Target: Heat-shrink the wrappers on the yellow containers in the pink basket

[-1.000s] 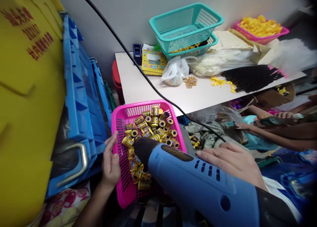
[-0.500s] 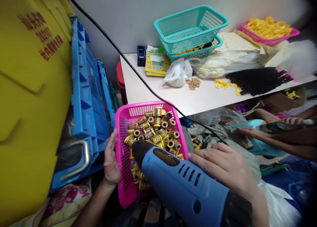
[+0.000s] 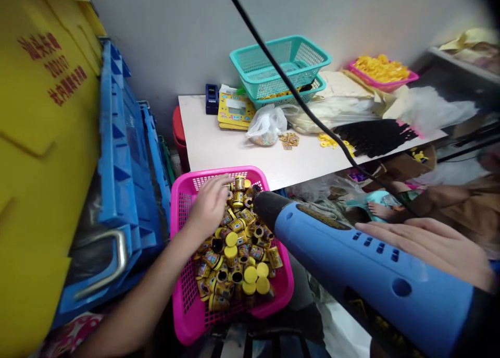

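Note:
A pink basket [image 3: 287,280] holds many small yellow-lidded jars [image 3: 237,225] with printed labels; some show dark round openings. My left hand [image 3: 209,204] is over the basket's upper left part, its fingers extended and slightly bent at the jars, with nothing visible held. A blue heat gun [image 3: 332,243] with a black nozzle points left, its tip over the basket's right side. My right hand [image 3: 429,246] lies against the gun's body and holds it; the grip underneath is hidden.
A black cable [image 3: 289,82] hangs across the view. Behind, a white table [image 3: 242,162] carries teal baskets [image 3: 281,76], a plastic bag [image 3: 267,124], and black strips [image 3: 378,137]. Blue crates [image 3: 127,139] and a yellow lid [image 3: 42,165] stand left. Another person's hand [image 3: 380,209] shows at right.
My left hand has moved from the basket's left outer side to over the jars. The heat gun and my right hand have shifted right, and the view has moved.

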{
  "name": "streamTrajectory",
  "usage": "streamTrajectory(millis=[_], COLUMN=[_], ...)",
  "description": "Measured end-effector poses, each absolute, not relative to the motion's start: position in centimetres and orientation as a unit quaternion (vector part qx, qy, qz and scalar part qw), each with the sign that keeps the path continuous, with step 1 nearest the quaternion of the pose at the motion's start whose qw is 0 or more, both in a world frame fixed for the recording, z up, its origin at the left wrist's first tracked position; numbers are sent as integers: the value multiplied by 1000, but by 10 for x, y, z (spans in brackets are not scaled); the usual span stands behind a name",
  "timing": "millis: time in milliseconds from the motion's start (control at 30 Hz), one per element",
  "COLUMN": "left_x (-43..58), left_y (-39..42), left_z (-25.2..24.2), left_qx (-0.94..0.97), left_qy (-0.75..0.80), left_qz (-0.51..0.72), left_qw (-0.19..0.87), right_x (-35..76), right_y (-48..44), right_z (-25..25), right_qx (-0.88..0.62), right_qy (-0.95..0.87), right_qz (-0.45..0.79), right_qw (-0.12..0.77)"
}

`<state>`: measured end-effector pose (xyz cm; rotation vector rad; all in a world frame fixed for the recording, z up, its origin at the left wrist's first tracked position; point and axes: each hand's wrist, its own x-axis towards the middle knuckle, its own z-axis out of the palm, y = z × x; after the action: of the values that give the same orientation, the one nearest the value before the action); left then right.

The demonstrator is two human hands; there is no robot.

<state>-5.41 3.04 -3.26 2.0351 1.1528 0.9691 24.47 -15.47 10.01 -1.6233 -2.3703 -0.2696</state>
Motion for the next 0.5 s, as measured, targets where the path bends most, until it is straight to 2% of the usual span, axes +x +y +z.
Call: streamTrajectory(millis=[100,200,300,500], left_x=[-31,-40,-70,-120], left_y=[60,56,27,-22], left_z=[-38,-48,-57,-70], left_qx=[879,892,882,843], left_qy=[371,390,402,454], left_qz=[154,40,31,140], left_qw=[258,225,243,254], right_x=[247,245,240,233], right_y=[-160,-163,-162,-144], right_z=[105,101,93,85], right_qx=[-573,-563,-523,-487], right_qy=[-811,-819,-843,-864], right_qz=[-80,-67,-42,-31], right_qw=[88,88,117,123])
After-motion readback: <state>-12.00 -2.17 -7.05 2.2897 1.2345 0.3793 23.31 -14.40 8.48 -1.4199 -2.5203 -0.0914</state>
